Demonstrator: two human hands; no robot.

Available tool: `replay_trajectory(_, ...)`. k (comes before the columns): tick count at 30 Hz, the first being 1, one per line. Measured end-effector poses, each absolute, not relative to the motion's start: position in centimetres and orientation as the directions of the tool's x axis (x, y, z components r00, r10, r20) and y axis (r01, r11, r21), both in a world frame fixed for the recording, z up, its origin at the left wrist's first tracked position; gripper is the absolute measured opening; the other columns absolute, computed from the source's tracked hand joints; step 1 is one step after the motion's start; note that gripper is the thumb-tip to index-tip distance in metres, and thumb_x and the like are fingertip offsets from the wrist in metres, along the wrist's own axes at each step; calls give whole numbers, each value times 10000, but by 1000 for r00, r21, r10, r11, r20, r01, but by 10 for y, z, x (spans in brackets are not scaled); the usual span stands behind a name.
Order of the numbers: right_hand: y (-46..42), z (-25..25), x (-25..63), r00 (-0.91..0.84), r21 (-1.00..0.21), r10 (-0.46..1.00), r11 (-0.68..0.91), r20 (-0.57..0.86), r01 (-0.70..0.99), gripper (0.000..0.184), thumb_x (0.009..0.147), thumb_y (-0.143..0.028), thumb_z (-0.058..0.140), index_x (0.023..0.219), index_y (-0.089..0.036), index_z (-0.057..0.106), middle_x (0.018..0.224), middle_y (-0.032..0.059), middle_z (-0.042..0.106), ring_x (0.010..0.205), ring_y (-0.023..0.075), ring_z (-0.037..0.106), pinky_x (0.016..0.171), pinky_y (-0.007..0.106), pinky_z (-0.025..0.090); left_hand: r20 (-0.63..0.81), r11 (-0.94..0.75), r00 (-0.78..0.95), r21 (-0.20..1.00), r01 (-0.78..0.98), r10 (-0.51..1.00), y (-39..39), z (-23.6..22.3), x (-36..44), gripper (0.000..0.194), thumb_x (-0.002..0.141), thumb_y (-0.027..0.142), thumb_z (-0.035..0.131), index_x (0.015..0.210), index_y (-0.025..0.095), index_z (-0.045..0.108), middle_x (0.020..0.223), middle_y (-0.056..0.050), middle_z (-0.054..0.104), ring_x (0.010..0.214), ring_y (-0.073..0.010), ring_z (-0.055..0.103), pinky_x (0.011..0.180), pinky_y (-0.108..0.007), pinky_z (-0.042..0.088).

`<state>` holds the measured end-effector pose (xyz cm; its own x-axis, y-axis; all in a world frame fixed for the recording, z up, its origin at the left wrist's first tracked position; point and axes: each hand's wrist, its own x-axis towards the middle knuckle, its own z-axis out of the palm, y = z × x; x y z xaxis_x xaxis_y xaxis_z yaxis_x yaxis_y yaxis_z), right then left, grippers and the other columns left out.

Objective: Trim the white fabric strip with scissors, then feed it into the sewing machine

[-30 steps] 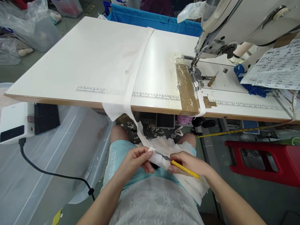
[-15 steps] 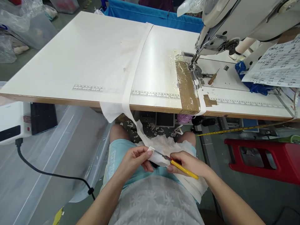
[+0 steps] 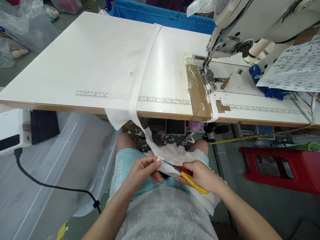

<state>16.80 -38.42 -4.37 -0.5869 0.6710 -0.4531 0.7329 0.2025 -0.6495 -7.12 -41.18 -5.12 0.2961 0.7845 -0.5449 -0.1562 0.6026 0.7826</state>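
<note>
Below the front-left corner of the worktop (image 3: 62, 60), a white box (image 3: 15, 128) sits by a clear plastic bin (image 3: 75, 163). A white strip (image 3: 141, 80) runs from the worktop's back edge over its front edge, left of the middle, and down to the lap. There the left hand (image 3: 147, 170) pinches white cloth (image 3: 168, 169) between thumb and fingers. Just right of it, the right hand (image 3: 197, 175) grips scissors (image 3: 192, 183), their red and yellow handles parted and the blade tips at the cloth by the left thumb. The step in hand looks like a small snip; whether the blades straddle the edge, I cannot tell. The next move seems to call for a steady left pinch and a controlled squeeze, keeping fingertips clear. The sewing machine (image 3: 250, 23) stands over the worktop's right part.
</note>
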Motion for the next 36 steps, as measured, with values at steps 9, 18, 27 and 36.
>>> replay_trajectory(9,-379,-35,157,-598,-550,717,356,-358,756,536,847,-679,544,646,-217,361,570,-24,437,507,118,346,498,265,181,-546,605,301,780,-156,782,-413,-50,-71,450,745,590,721,748,150,628,535,-54,678,498,-181,653,496,-228,501)
replay_trajectory(18,-379,-42,160,-588,-670,725,240,-358,703,510,824,-663,589,678,-215,394,609,-36,433,549,116,367,512,254,228,-543,603,310,785,-141,780,-415,-53,-62,489,755,639,689,805,160,604,557,-51,692,541,-199,683,531,-245,517)
replay_trajectory(27,-382,-46,147,-564,-823,779,113,-275,557,397,851,-501,633,727,-221,381,657,-53,392,597,116,365,524,228,292,-509,579,368,809,-104,778,-414,-50,-48,539,786,664,635,999,181,525,628,-27,692,613,-226,715,575,-272,535)
replay_trajectory(36,-398,-50,144,-431,-838,902,255,26,482,227,881,-302,519,721,-228,375,675,-19,455,588,132,409,548,251,344,-143,56,144,872,486,979,-360,4,-85,300,940,432,476,1077,175,549,823,-43,671,679,-173,639,631,-280,505)
